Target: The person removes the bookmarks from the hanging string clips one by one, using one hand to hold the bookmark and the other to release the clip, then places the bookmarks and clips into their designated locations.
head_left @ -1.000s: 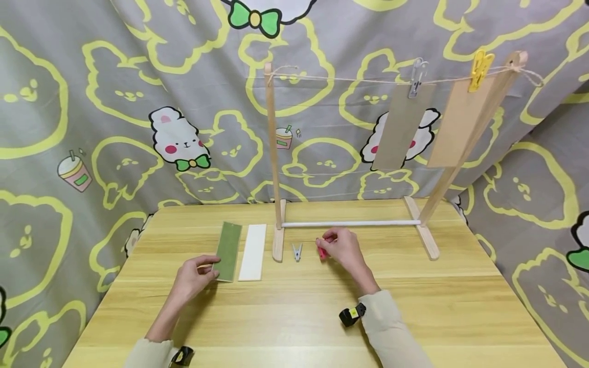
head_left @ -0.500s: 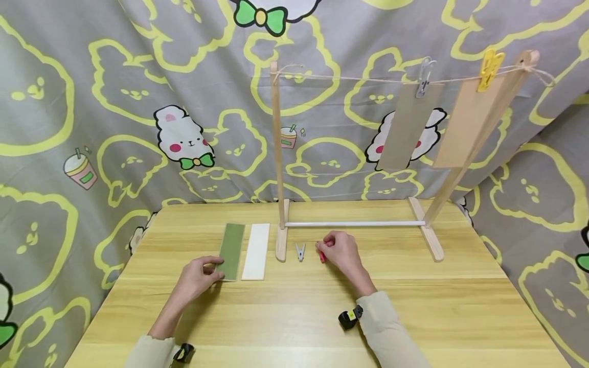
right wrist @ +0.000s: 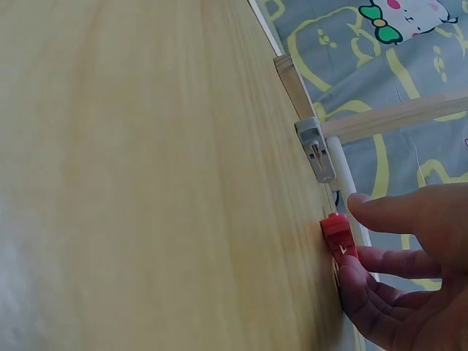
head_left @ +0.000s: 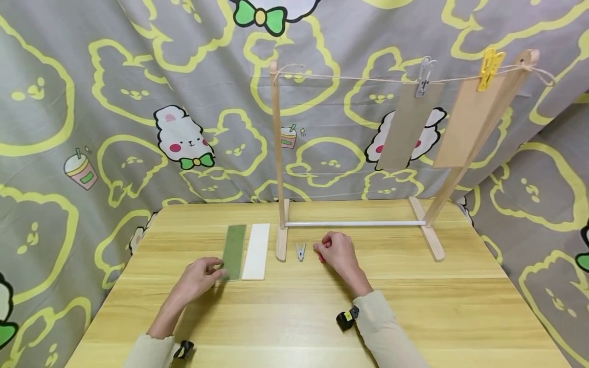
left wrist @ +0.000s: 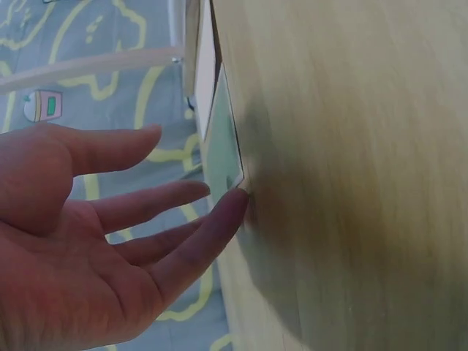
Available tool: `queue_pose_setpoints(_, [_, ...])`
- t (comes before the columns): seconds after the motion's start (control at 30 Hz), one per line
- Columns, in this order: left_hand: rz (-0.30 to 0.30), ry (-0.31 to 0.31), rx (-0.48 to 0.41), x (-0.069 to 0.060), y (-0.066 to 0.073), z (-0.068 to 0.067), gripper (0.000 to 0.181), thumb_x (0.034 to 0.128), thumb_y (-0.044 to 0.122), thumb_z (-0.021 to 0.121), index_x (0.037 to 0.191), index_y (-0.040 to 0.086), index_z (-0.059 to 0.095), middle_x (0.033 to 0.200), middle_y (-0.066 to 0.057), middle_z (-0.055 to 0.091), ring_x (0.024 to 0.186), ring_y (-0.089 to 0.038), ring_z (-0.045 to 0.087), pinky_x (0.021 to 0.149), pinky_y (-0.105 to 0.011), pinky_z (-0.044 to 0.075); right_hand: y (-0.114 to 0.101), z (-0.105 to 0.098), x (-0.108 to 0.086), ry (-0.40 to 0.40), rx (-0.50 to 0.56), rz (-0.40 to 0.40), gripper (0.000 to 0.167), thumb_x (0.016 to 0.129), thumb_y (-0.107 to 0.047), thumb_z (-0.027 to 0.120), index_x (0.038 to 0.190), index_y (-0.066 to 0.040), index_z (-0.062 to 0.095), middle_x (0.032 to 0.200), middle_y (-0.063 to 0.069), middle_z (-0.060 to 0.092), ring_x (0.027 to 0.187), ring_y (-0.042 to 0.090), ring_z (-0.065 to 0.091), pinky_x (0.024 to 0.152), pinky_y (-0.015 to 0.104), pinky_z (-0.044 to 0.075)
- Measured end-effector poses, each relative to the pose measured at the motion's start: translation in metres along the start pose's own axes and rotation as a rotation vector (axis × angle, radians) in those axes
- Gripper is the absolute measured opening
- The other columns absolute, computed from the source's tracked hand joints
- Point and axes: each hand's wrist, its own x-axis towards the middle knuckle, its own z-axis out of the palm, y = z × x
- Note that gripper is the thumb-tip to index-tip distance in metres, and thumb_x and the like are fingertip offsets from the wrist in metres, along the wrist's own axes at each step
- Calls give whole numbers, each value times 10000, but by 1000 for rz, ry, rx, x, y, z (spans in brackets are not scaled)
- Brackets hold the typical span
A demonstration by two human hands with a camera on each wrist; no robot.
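Note:
My left hand point(head_left: 198, 278) is at the left edge of a green card point(head_left: 233, 253), fingers spread and loosely bent; in the left wrist view one fingertip meets the card's near corner. Close beside that card lies a white card point(head_left: 256, 251). With bent fingers, my right hand point(head_left: 339, 254) holds a red clip point(head_left: 321, 258) low at the table; in the right wrist view the red clip point(right wrist: 338, 235) sits between thumb and fingers, partly covered. A grey clip point(head_left: 300, 252) lies left of it, its two ends spread toward the back.
A wooden stand point(head_left: 278, 153) with a white crossbar point(head_left: 354, 223) rises at the table's back. On its string point(head_left: 359, 78) a grey clip point(head_left: 424, 76) holds a grey-brown card point(head_left: 409, 128), and a yellow clip point(head_left: 490, 70) holds a tan card point(head_left: 467, 122). A patterned curtain point(head_left: 221, 76) hangs behind.
The green card has shifted right, closing most of the gap to the white card, and stands straighter. My right fingers have shifted slightly and cover more of the red clip.

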Motion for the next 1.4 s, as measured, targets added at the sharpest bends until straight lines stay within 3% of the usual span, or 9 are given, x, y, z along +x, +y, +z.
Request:
queue_pose_setpoints(0.2, [-1, -18, -18, -1, 2, -1, 453, 982, 163, 702, 1294, -149, 599, 1215, -329, 645, 1055, -408, 667, 839, -503, 591, -1, -2, 0, -30, 26, 5, 244, 874, -195, 827, 958, 8, 720, 729, 8, 666, 658, 126, 610, 676, 329, 548])
queue_pose_setpoints(0.43, [18, -21, -46, 3, 5, -3, 446, 1007, 191, 672, 1344, -89, 588, 1252, -357, 619, 1113, -477, 639, 857, -553, 584, 0, -13, 0, -47, 37, 11, 283, 882, -207, 821, 1035, 12, 731, 831, 37, 682, 757, 163, 623, 707, 347, 555])
queue_pose_setpoints(0.67, [46, 65, -88, 6, 8, -4, 388, 1013, 174, 662, 1337, -35, 613, 1351, -333, 568, 1154, -479, 622, 858, -533, 591, -2, -34, 0, -68, 121, -13, 299, 920, -177, 784, 1118, 36, 719, 918, 77, 678, 820, 207, 676, 684, 315, 569])
queue_pose_setpoints(0.93, [171, 158, -187, 12, 22, -3, 306, 1009, 121, 665, 1279, -21, 656, 1293, -258, 642, 1128, -417, 653, 891, -489, 588, -9, -51, -2, -64, 166, -59, 248, 942, -159, 758, 1137, -12, 719, 974, 84, 697, 879, 249, 697, 715, 326, 584])
queue_pose_setpoints(1.1, [211, 187, -270, 16, 28, 0, 279, 1018, 91, 646, 1277, -13, 656, 1287, -216, 655, 1141, -386, 653, 916, -435, 586, -15, -61, -5, -25, 170, -123, 227, 936, -139, 749, 1123, -12, 726, 962, 77, 721, 873, 253, 698, 710, 330, 588])
queue_pose_setpoints(1.4, [245, 266, -390, 21, 47, 4, 232, 1013, 90, 656, 1239, 58, 693, 1230, -113, 691, 1110, -272, 651, 857, -231, 567, -25, -84, -7, 20, 158, -195, 215, 950, -127, 744, 1143, -34, 726, 1018, 103, 719, 930, 279, 711, 783, 408, 613])
